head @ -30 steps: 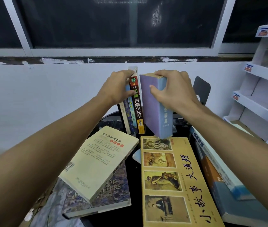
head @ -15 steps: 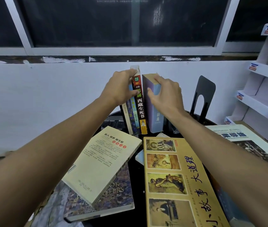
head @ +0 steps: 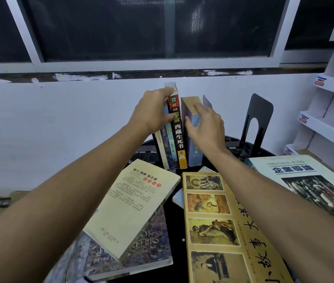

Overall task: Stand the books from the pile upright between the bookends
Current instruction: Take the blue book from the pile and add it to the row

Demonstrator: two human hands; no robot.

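Note:
Several thin books [head: 177, 137] stand upright at the back of the black table [head: 177, 254]. My left hand [head: 153, 113] grips their tops, thumb on the red-and-black spine. A thick lavender book [head: 191, 148] stands upright just right of them. My right hand [head: 205, 125] rests on its top and spine with nearly straight fingers. A black bookend [head: 259, 117] stands apart to the right. The tip of another bookend [head: 206, 102] shows behind the lavender book. The pile lies in front: a cream book [head: 133, 205] on a purple one [head: 135, 256], and a yellow picture book [head: 213, 221].
A pale green book [head: 304, 180] lies flat at the right. A white display rack [head: 325, 127] stands beyond it. A white wall and a window run close behind the table. A gap lies between the lavender book and the right bookend.
The lavender book came down from the air and now stands beside the row. My right hand's fingers have loosened on it. The left hand stayed on the row.

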